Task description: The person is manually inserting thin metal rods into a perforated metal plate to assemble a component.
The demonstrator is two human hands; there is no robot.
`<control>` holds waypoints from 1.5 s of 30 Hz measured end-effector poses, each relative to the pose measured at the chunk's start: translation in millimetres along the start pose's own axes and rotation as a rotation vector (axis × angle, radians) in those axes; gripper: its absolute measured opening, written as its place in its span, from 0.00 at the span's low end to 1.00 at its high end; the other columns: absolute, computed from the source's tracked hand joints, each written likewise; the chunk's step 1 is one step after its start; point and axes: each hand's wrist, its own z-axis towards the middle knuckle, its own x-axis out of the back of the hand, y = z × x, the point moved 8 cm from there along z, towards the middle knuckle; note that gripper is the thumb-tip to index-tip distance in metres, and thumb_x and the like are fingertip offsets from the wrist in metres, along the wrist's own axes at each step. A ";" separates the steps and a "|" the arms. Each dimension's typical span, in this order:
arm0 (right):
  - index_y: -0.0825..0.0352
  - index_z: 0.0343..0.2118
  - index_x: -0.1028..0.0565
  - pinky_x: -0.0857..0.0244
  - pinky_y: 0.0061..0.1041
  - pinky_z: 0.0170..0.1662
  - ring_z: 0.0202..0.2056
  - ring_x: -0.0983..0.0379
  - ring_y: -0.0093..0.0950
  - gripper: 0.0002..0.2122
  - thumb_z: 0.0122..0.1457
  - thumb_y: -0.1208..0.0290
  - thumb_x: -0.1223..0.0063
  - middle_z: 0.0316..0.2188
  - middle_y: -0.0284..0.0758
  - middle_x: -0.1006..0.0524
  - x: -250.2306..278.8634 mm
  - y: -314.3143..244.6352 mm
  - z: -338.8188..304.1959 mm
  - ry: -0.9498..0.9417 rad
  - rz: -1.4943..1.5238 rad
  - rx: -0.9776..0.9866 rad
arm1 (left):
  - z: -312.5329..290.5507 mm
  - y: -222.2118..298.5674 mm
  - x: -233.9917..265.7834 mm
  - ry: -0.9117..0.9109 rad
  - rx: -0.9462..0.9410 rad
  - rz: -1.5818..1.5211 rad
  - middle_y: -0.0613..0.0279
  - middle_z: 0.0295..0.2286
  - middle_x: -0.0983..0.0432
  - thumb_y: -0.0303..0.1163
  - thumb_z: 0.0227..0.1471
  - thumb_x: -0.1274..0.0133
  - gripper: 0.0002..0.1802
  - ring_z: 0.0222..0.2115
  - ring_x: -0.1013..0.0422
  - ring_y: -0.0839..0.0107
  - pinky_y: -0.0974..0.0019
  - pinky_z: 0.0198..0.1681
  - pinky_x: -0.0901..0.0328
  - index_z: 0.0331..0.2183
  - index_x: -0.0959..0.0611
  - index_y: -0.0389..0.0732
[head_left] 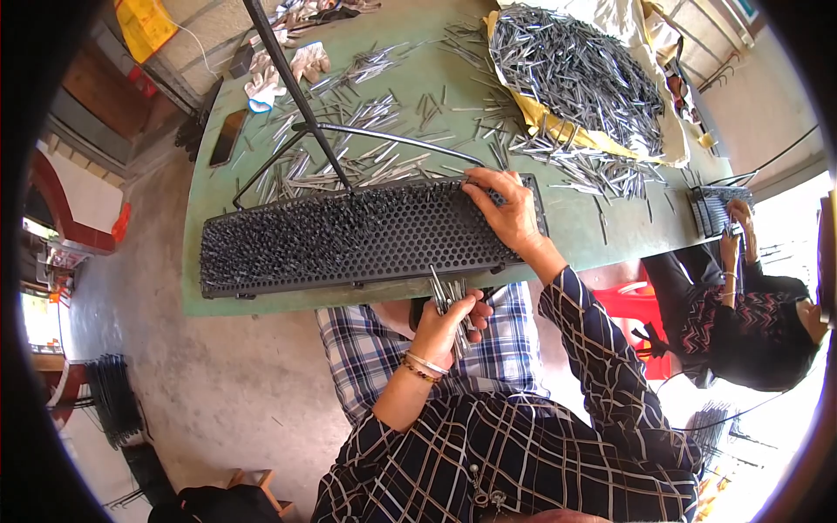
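Observation:
A long black perforated rack (432,228) lies along the near edge of the green table. Short dark metal pieces (279,240) stand packed in the holes of its left part, while the holes toward the right show bare. Just below the rack's front edge, my left hand (445,324) is closed around a bundle of thin metal strips (440,286). My right hand (508,207) rests over the rack's right end with its fingers bent together near the back rim. Whatever is between those fingertips cannot be made out.
A yellow-edged sack (575,78) heaped with metal strips fills the far right. Loose strips (370,118) lie scattered behind the rack, under a black metal frame (301,96). A phone (228,138) and gloves (283,74) are at left. A co-worker (741,322) handles another rack (713,209) at right.

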 end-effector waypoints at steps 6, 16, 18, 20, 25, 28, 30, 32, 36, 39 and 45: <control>0.65 0.37 0.24 0.37 0.26 0.40 0.32 0.27 0.31 0.10 0.49 0.75 0.42 0.29 0.35 0.22 -3.9 -2.4 -1.9 -0.039 -0.078 0.026 | 2.1 5.7 -1.6 0.014 -0.002 0.006 0.58 0.27 0.24 0.35 0.53 0.51 0.12 0.24 0.29 0.76 0.74 0.20 0.35 0.37 0.23 0.37; 0.67 0.35 0.23 0.38 0.29 0.40 0.33 0.28 0.35 0.08 0.51 0.75 0.45 0.31 0.38 0.23 -1.7 -18.8 6.7 -0.080 -0.072 0.166 | 4.5 0.2 -2.4 0.004 0.025 0.025 0.58 0.28 0.24 0.34 0.53 0.50 0.13 0.25 0.29 0.76 0.74 0.21 0.34 0.37 0.23 0.36; 0.67 0.33 0.23 0.39 0.30 0.39 0.33 0.29 0.35 0.07 0.51 0.75 0.45 0.30 0.37 0.24 -0.9 -21.7 7.9 -0.090 -0.093 0.179 | 5.8 -1.2 -0.8 0.001 0.024 0.029 0.58 0.28 0.24 0.34 0.53 0.51 0.13 0.25 0.29 0.76 0.74 0.21 0.34 0.38 0.23 0.36; 0.67 0.33 0.24 0.40 0.30 0.39 0.32 0.30 0.35 0.06 0.51 0.75 0.45 0.29 0.37 0.24 0.1 -23.4 11.4 -0.101 -0.113 0.183 | 6.8 -1.3 -0.2 -0.004 0.023 0.033 0.58 0.28 0.24 0.34 0.53 0.51 0.13 0.25 0.29 0.76 0.74 0.21 0.34 0.38 0.23 0.36; 0.66 0.31 0.24 0.41 0.31 0.39 0.31 0.32 0.34 0.05 0.50 0.74 0.45 0.27 0.35 0.26 -1.8 -21.5 12.3 -0.119 -0.137 0.160 | 12.3 5.1 -1.2 -0.037 0.012 -0.033 0.57 0.30 0.24 0.32 0.54 0.52 0.13 0.27 0.28 0.74 0.72 0.25 0.32 0.40 0.25 0.36; 0.66 0.31 0.23 0.41 0.31 0.38 0.32 0.31 0.34 0.05 0.50 0.74 0.45 0.27 0.34 0.26 -0.5 -24.7 12.0 -0.093 -0.163 0.170 | 16.3 4.3 -1.1 -0.058 0.037 -0.159 0.56 0.31 0.24 0.31 0.54 0.52 0.12 0.30 0.27 0.72 0.69 0.28 0.30 0.40 0.25 0.36; 0.65 0.31 0.23 0.42 0.29 0.37 0.31 0.30 0.32 0.05 0.50 0.74 0.44 0.27 0.33 0.25 -0.1 -32.6 10.7 -0.088 -0.217 0.208 | 17.7 0.9 1.6 -0.055 0.059 -0.193 0.55 0.32 0.25 0.30 0.54 0.53 0.12 0.32 0.27 0.68 0.64 0.33 0.28 0.40 0.25 0.36; 0.65 0.30 0.23 0.42 0.29 0.36 0.30 0.30 0.32 0.05 0.50 0.73 0.44 0.27 0.33 0.25 -1.6 -28.1 14.1 -0.080 -0.236 0.176 | 18.9 -0.5 -0.7 -0.097 0.057 -0.216 0.54 0.33 0.26 0.31 0.55 0.54 0.11 0.33 0.27 0.66 0.61 0.35 0.28 0.40 0.26 0.36; 0.65 0.28 0.23 0.43 0.29 0.35 0.29 0.31 0.31 0.04 0.49 0.73 0.44 0.25 0.32 0.26 -3.1 -33.2 13.8 -0.101 -0.235 0.206 | 15.4 -0.2 -7.1 -0.109 0.103 -0.271 0.54 0.33 0.26 0.31 0.55 0.54 0.11 0.34 0.27 0.65 0.57 0.37 0.27 0.39 0.27 0.37; 0.65 0.27 0.24 0.43 0.29 0.35 0.29 0.30 0.31 0.04 0.49 0.73 0.43 0.25 0.32 0.25 0.0 -27.6 14.2 -0.042 -0.237 0.145 | 11.5 3.7 -9.9 -0.097 0.106 -0.270 0.55 0.31 0.26 0.32 0.55 0.53 0.11 0.34 0.27 0.66 0.60 0.36 0.28 0.39 0.27 0.37; 0.64 0.27 0.23 0.43 0.28 0.35 0.29 0.30 0.29 0.04 0.49 0.72 0.43 0.24 0.31 0.25 -0.3 -31.6 12.9 -0.045 -0.265 0.201 | 17.1 5.2 -1.2 -0.076 0.080 -0.116 0.59 0.26 0.26 0.35 0.54 0.50 0.13 0.25 0.29 0.73 0.72 0.24 0.33 0.39 0.26 0.36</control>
